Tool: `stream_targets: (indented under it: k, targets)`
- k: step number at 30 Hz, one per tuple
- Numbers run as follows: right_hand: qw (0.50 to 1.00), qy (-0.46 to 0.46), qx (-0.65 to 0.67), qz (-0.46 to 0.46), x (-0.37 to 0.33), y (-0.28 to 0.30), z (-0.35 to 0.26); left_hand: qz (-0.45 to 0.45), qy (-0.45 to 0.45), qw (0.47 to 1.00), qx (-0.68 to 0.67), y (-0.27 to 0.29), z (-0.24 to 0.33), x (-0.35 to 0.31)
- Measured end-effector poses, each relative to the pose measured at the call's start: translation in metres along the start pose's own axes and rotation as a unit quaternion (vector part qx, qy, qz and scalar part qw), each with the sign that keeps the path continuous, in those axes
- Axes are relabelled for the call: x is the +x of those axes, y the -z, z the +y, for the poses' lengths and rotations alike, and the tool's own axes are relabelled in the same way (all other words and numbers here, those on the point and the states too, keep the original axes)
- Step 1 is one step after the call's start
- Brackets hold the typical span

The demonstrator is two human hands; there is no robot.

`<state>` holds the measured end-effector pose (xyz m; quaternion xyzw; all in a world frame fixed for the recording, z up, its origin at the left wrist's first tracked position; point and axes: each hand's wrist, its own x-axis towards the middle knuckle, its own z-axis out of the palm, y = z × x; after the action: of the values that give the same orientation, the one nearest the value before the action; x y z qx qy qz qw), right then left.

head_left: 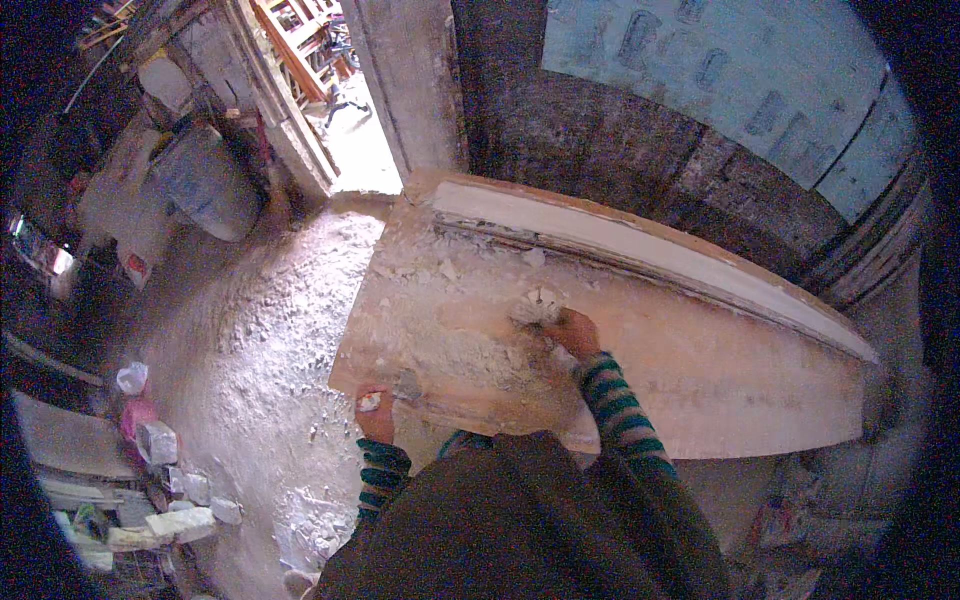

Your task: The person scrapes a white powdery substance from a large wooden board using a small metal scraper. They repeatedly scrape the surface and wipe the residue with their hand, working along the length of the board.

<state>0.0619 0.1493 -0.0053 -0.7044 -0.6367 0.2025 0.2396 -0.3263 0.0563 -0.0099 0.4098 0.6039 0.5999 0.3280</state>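
My right hand (pixel 576 334) is closed at the middle of a dusty wooden worktable (pixel 720 370). A crumbly grey-white lump (pixel 538 306) sticks out past its fingers and rests against the tabletop. It could be a crumpled rag or a piece of plaster; I cannot tell which. At the table's near left corner, my left hand (pixel 377 422) is closed around a small white piece (pixel 370 401), whose kind is unclear. White powder and crumbs (pixel 450 330) cover the left half of the tabletop. Both forearms wear green and grey striped sleeves.
A long white strip or moulding (pixel 600 232) runs along the table's far edge. Powder coats the floor (pixel 290 330) on the left. White blocks (pixel 180 522) and a pink bag (pixel 138 416) lie lower left. A large sack or bin (pixel 208 183) stands near the bright doorway (pixel 362 140).
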Motion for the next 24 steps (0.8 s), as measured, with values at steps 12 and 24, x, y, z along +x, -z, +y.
stream_targets:
  k: [12,24]
  targets:
    - [0.997,0.024,-0.031,-0.074,0.005,0.071,-0.021,-0.083,-0.050,0.994,-0.047,-0.052,-0.001,-0.050]
    - [0.996,0.048,-0.026,-0.074,0.045,0.026,0.032,-0.036,0.057,0.996,-0.054,-0.030,-0.004,-0.056]
